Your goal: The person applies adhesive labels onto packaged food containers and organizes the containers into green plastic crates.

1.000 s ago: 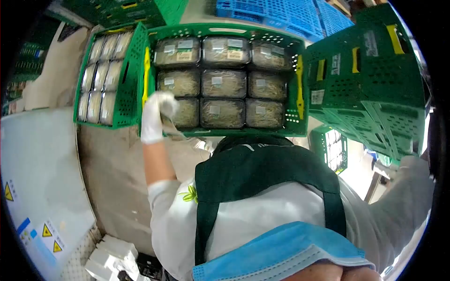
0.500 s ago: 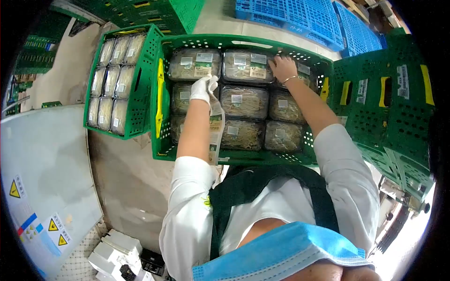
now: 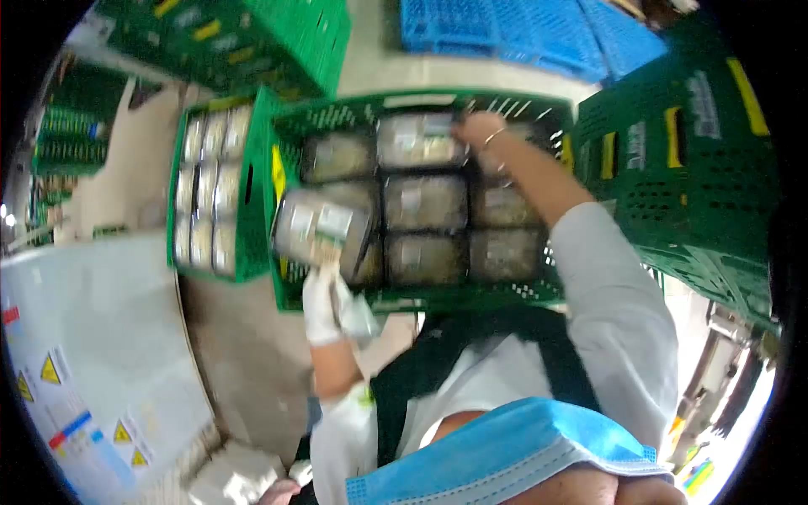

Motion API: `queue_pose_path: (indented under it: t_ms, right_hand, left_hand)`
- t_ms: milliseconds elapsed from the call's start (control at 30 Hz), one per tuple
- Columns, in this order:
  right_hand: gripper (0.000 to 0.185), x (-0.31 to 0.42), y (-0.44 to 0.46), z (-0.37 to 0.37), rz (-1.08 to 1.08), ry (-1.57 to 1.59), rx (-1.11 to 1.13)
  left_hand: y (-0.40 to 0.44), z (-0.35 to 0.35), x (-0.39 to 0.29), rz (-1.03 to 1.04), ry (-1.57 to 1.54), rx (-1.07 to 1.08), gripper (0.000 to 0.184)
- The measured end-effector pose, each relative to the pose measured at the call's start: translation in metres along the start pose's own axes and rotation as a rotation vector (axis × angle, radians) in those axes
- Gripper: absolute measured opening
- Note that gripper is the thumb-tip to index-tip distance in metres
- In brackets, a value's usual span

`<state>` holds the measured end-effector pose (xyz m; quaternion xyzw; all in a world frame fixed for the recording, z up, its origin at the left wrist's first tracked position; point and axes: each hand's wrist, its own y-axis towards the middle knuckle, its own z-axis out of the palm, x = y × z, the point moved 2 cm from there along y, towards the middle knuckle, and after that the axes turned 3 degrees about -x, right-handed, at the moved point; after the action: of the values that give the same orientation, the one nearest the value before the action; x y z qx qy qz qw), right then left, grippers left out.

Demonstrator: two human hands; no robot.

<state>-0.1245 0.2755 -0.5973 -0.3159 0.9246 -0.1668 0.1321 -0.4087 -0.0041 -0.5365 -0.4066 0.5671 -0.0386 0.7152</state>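
Observation:
My left hand point(image 3: 321, 311), in a white glove, grips the near edge of a clear plastic pack of pale, stringy food point(image 3: 305, 220), holding it tilted above the green crate's left side. A loose strip of printed labels point(image 3: 360, 320) hangs from the same hand. My bare right hand point(image 3: 483, 131), with a bracelet at the wrist, has its fingers closed over the right edge of a labelled pack point(image 3: 412, 141) in the far row; blur hides the fingertips. Rows of similar packs point(image 3: 425, 202) fill the green crate point(image 3: 404, 299).
Another green crate point(image 3: 257, 198) with upright-looking rows of packs stands at left. Stacked green crates point(image 3: 673, 160) rise close on the right, and more point(image 3: 244, 42) at back left. Blue pallets point(image 3: 505, 34) lie beyond. A grey panel with warning stickers point(image 3: 101, 328) is at lower left.
My left hand has taken hold of the far-left labelled pack and brought it up and toward me. My right hand stays at the far-middle pack's edge. The view has shifted slightly.

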Motion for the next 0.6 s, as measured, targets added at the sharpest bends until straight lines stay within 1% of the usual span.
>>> queue_pose_path:
  t_ms: [33, 67, 100, 133, 167, 200, 233, 300, 333, 367, 400, 433, 467, 500, 567, 600]
  right_hand:
    - [0.048, -0.002, 0.016, 0.012, 0.286, 0.267, 0.099]
    - [0.047, 0.003, 0.005, -0.003, 0.298, 0.263, 0.06]
    - [0.047, -0.006, 0.005, -0.004, 0.315, 0.479, 0.139]
    - [0.04, -0.009, -0.001, -0.008, 0.334, 0.598, 0.077]
    - [0.046, -0.012, 0.0, -0.002, 0.264, 0.562, 0.06]
    - [0.048, -0.008, -0.018, -0.008, 0.203, 0.481, -0.024]
    - [0.049, 0.0, -0.033, -0.014, 0.131, 0.391, -0.102]
    - [0.049, 0.012, -0.06, -0.015, 0.099, 0.397, -0.071]
    - [0.049, 0.008, -0.064, -0.011, 0.088, 0.412, -0.043]
    - [0.048, 0.009, -0.069, -0.007, 0.086, 0.417, -0.021]
    - [0.043, 0.009, -0.07, 0.003, 0.095, 0.428, -0.131]
    - [0.039, 0.008, -0.067, 0.012, 0.088, 0.451, -0.235]
    - [0.036, 0.007, -0.068, 0.008, 0.13, 0.489, -0.226]
    - [0.035, 0.007, -0.067, 0.003, 0.117, 0.463, -0.32]
    - [0.037, 0.002, -0.047, 0.006, 0.182, 0.436, -0.345]
    - [0.04, 0.0, -0.037, 0.013, 0.204, 0.441, -0.346]
  left_hand:
    - [-0.005, -0.004, 0.003, 0.007, 0.015, -0.002, 0.028]
    - [-0.016, 0.002, 0.0, 0.148, -0.024, -0.015, 0.027]
    - [-0.027, 0.007, 0.001, 0.165, -0.089, -0.028, 0.026]
    - [-0.034, 0.004, 0.003, 0.155, -0.118, -0.08, 0.027]
    - [-0.03, -0.006, 0.012, 0.125, -0.166, -0.106, 0.022]
    - [-0.033, -0.018, 0.012, 0.113, -0.058, -0.065, 0.015]
    - [-0.03, -0.025, 0.017, 0.135, -0.054, -0.091, 0.01]
    - [-0.021, -0.043, 0.027, 0.086, -0.063, -0.001, 0.01]
    - [-0.023, -0.033, 0.022, 0.151, -0.075, -0.032, 0.011]
    - [-0.023, -0.033, 0.025, 0.133, -0.136, -0.034, 0.011]
    - [-0.037, -0.025, 0.014, 0.218, -0.059, 0.015, 0.011]
    - [-0.043, -0.02, 0.011, 0.149, -0.104, -0.048, 0.011]
    - [-0.05, -0.015, 0.009, 0.082, -0.152, -0.113, 0.013]
    - [-0.053, -0.012, 0.008, 0.047, -0.14, -0.18, 0.011]
    - [-0.07, -0.001, 0.003, 0.074, -0.159, -0.139, 0.01]
    - [-0.08, 0.002, 0.003, 0.071, -0.117, -0.135, 0.009]
